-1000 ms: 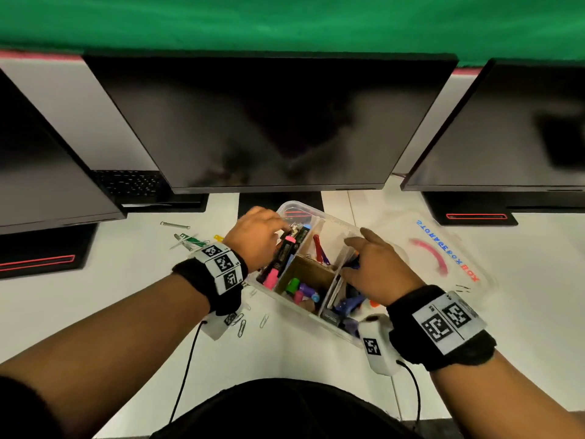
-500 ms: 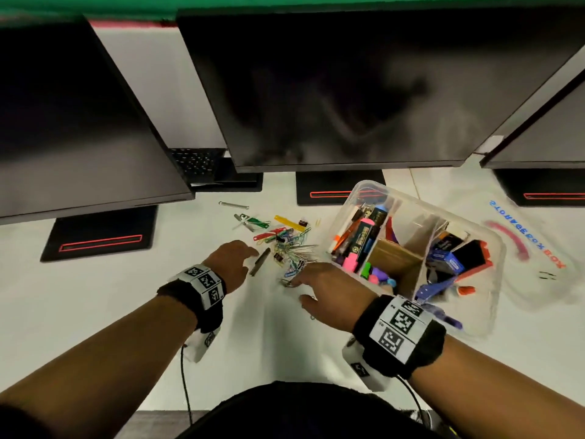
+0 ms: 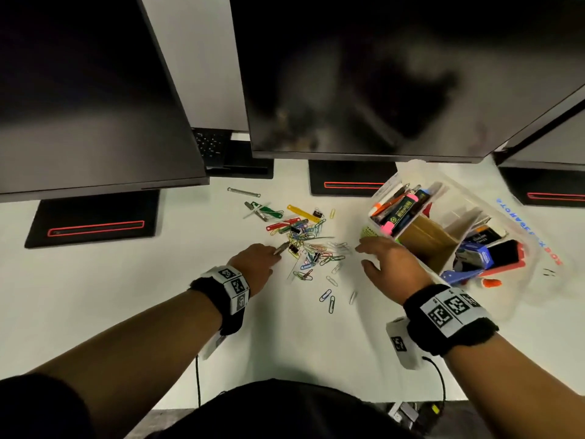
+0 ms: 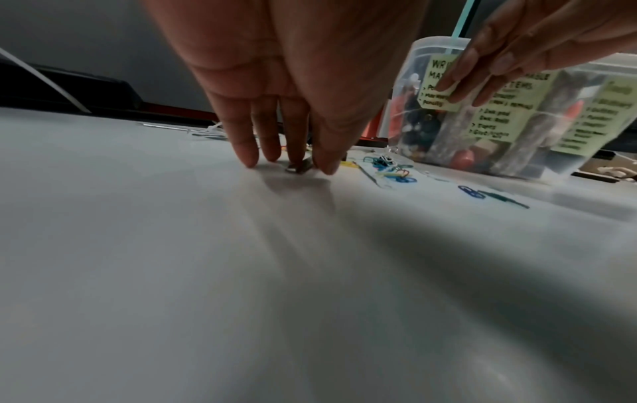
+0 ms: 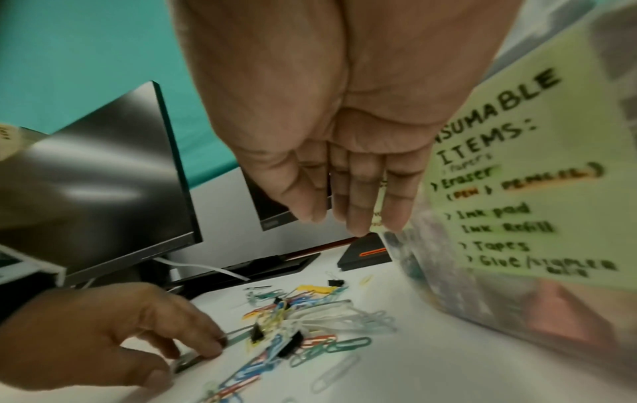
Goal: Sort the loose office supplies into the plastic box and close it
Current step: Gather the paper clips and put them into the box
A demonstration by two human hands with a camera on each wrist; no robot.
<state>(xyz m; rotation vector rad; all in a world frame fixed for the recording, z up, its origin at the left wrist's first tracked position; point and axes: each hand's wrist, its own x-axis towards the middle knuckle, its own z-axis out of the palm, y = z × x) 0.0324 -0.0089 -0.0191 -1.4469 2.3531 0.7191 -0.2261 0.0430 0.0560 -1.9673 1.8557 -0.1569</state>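
Observation:
The clear plastic box (image 3: 443, 185) stands open on the right of the white desk, with markers, a cardboard divider and tools inside. Green labels cover its near wall (image 4: 500, 131) (image 5: 482, 300). A heap of coloured paper clips (image 3: 308, 245) (image 5: 310, 330) with black binder clips lies left of it. My left hand (image 3: 277, 251) (image 4: 306, 166) (image 5: 193, 362) is down on the desk, fingertips pinching a grey metal strip (image 3: 281, 247) at the heap's left edge. My right hand (image 3: 364, 251) (image 5: 348, 220) hovers over the clips beside the box, fingers straight and holding nothing.
Yellow (image 3: 302, 212), green (image 3: 267, 210) and red (image 3: 283, 223) file fasteners and a metal one (image 3: 243, 192) lie behind the heap. The box lid (image 3: 544, 223) lies right of the box. Black monitors and their bases (image 3: 91, 218) stand along the back; several stray clips lie near me.
Both hands have left the box and moved left to the clip heap. The left hand has come down onto the grey metal strip. My view has swung left and down.

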